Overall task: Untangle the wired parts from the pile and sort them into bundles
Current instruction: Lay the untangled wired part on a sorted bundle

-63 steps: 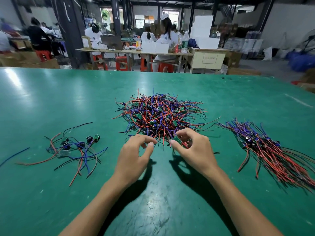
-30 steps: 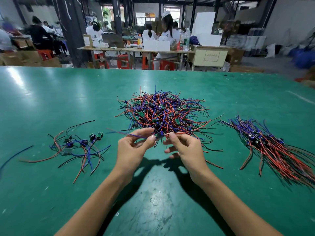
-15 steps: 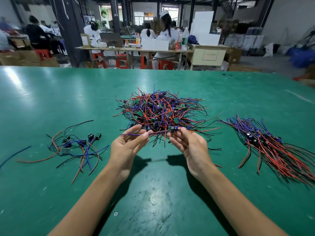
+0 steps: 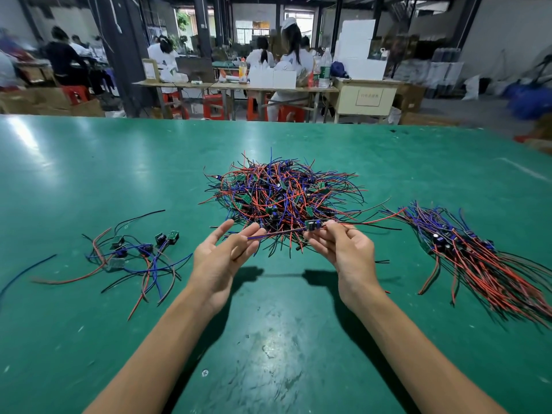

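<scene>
before the pile [image 4: 283, 198], right hand [image 4: 346, 252] pinches part [image 4: 312, 225]

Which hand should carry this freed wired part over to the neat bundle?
Probably the right hand: it already pinches the wired part by its green board, and the aligned bundle lies on its side. The left hand is open, with only the wire tails across its fingers.
</scene>
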A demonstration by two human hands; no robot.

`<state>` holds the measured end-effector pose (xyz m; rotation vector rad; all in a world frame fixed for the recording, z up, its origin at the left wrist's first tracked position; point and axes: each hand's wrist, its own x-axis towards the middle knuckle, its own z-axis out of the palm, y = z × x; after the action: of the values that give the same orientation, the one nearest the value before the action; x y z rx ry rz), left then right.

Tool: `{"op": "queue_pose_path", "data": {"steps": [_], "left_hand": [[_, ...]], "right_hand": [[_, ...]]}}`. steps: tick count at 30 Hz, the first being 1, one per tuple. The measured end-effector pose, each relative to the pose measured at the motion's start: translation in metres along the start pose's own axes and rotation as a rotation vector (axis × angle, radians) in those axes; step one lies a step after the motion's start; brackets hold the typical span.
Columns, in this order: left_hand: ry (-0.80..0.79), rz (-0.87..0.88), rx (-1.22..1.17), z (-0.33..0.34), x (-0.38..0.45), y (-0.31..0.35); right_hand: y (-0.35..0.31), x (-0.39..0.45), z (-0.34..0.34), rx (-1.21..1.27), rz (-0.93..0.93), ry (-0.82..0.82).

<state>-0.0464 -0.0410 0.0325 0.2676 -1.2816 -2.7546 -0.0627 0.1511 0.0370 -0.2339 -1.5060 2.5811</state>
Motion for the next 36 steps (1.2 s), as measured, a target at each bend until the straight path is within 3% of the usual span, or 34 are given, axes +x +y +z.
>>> {"op": "queue_pose_path", "data": {"steps": [4,7,12,18,21,26,36], "left_hand": [[-0.022,-0.026,-0.113,-0.005,0.0,0.009],[-0.035,-0.083,-0.121,-0.013,0.001,0.018],[-0.294,-0.156,0.535,-0.003,-0.003,0.012],[-0.554,-0.123,0.531,0.002,-0.018,-0.014],[-0.526,-0.121,0.495,0.004,-0.019,-0.014],[-0.437,-0.156,0.529,0.005,-0.019,-0.01],[-0.322,-0.061,0.609,0.006,-0.021,-0.019]], "right_hand": [[-0.006,0.001,-0.003,0.048,0.041,-0.017],[-0.014,0.002,-0.007,-0.053,0.094,-0.126],[-0.014,-0.003,-0.01,-0.357,0.122,-0.424],[-0.004,-0.006,-0.012,-0.639,-0.061,-0.523],[-0.003,-0.005,-0.014,-0.607,-0.097,-0.504],[0.003,-0.001,-0.014,-0.517,-0.137,-0.33],[0.011,-0.001,-0.014,-0.542,-0.116,-0.403]]}}
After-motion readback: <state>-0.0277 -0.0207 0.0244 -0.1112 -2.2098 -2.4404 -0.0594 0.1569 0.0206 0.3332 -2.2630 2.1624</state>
